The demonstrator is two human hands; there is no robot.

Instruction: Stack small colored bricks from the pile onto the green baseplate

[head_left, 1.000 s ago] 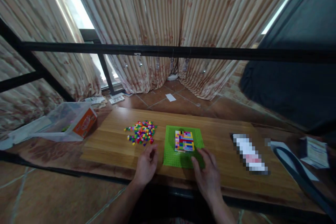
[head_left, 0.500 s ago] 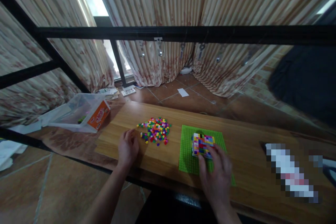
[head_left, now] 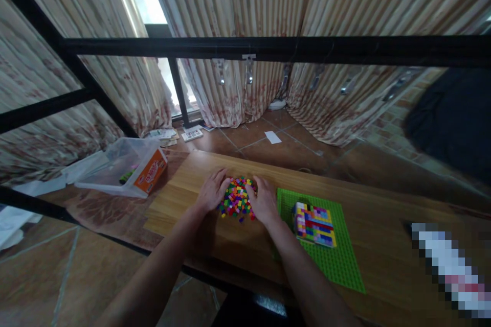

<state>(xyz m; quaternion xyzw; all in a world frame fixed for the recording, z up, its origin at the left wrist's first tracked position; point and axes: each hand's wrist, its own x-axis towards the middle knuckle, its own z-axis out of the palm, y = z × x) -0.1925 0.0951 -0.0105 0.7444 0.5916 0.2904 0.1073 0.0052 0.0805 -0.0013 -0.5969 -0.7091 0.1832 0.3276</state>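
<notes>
A pile of small multicoloured toy bricks (head_left: 238, 198) lies on the wooden board (head_left: 176, 199). Around its left side curves my left hand (head_left: 213, 190), fingers apart. My right hand (head_left: 264, 199) cups the right side of the pile, also with its fingers apart and holding nothing. Both hands rest at the edges of the loose bricks. To the right of them is a green studded baseplate (head_left: 345, 260), and a block built of colourful bricks (head_left: 314, 225) sits on it, untouched. My right forearm passes over the baseplate's left edge.
A clear plastic bin (head_left: 115, 184) with an orange label stands left of the board. A black metal rail (head_left: 215, 47) with hanging clips crosses ahead, before striped curtains (head_left: 261, 0). A pixelated object (head_left: 452, 271) lies at the right. A white paper (head_left: 272, 137) is on the floor.
My right hand has left the brick-built block and moved left to the pile. My left hand has moved right and its fingers have opened against the loose bricks. The view has shifted slightly.
</notes>
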